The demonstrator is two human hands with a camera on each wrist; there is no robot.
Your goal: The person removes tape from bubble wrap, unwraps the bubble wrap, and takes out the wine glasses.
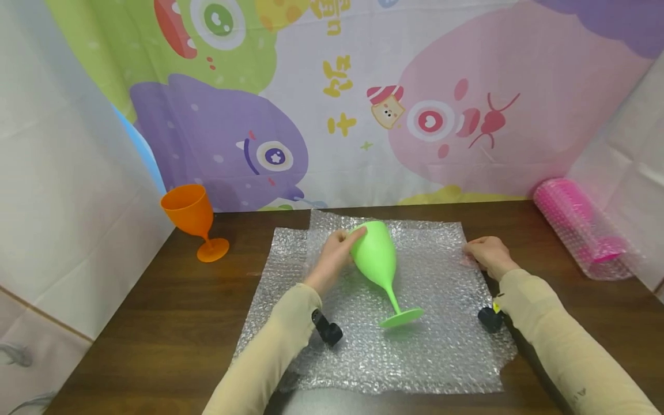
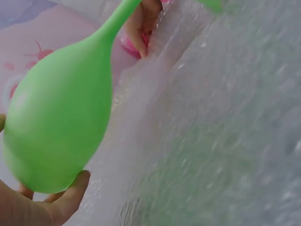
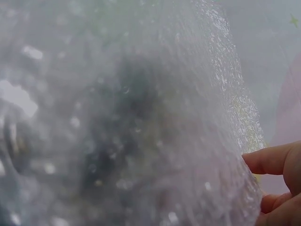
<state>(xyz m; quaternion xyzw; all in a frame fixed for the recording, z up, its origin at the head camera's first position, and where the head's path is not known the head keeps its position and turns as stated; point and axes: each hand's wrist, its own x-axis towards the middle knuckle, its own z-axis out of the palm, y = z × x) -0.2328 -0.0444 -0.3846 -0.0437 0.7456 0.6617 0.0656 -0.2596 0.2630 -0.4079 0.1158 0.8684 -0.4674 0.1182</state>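
A light green plastic goblet lies tilted over a sheet of clear bubble wrap, its foot toward the front right. My left hand grips the bowl near the rim; in the left wrist view thumb and fingers curl round the bowl's wide end. At the sheet's right edge, my right hand pinches the bubble wrap between thumb and fingers. The right wrist view shows that wrap filling most of the picture, with the fingertips at its edge.
An orange goblet stands upright at the back left of the dark wooden table. A pink object rolled in bubble wrap lies at the back right. Behind the table hangs a cartoon-printed curtain, with pale cloth walls at both sides.
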